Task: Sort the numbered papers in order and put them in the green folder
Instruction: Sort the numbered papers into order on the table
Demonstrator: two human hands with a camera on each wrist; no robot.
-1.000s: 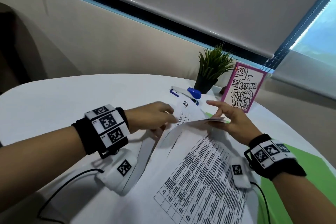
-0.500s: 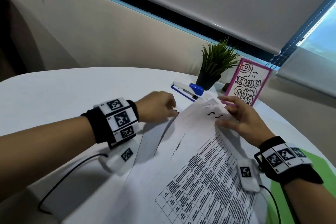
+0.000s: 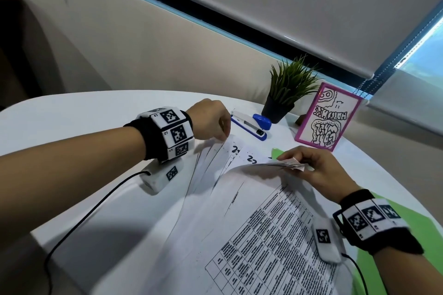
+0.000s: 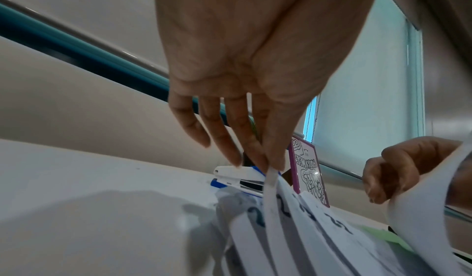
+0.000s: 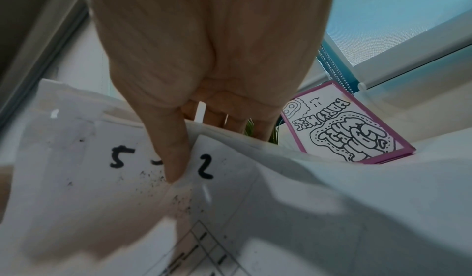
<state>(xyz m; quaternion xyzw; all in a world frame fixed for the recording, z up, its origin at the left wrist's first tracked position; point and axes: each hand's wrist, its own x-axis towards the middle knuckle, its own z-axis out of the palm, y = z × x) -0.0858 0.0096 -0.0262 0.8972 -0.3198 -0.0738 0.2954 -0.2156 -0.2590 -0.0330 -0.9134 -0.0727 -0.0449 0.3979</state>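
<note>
Flipping through the stack is where things stand: the right hand [image 3: 318, 170] has lifted a bundle of far corners off the pile, thumb on top and fingers underneath, pinching them. A second ago that hand was lower, pressing the sheets nearly flat on the table, so the raised bundle is new, and it now exposes the handwritten numbers on the sheets below.

The left hand [image 3: 211, 122] has slid to the far left corner of the papers [image 3: 251, 223]. In the left wrist view its fingertips [image 4: 270, 159] pinch the edge of a single sheet, the other fingers hanging fairly straight beside it. Half a second back it sat curled just beside the pile, so it has now picked one page out.

The sheets fan out along the left edge, and I can read numbers in the twenties on two corners, though the digits are upside down and a bit blurry. The right wrist view shows a "5" and a "2" by the thumb.

The green folder [image 3: 407, 223] lies on the white table [image 3: 72, 122] under and to the right of the papers, with only a green strip and a small far corner showing. Nothing looks filed yet, so my guess is the sorting is mid-way.

Behind the pile sit a blue and white stapler [image 3: 251, 124], a potted plant [image 3: 287, 88] and a pink-framed picture [image 3: 328, 117].
</note>
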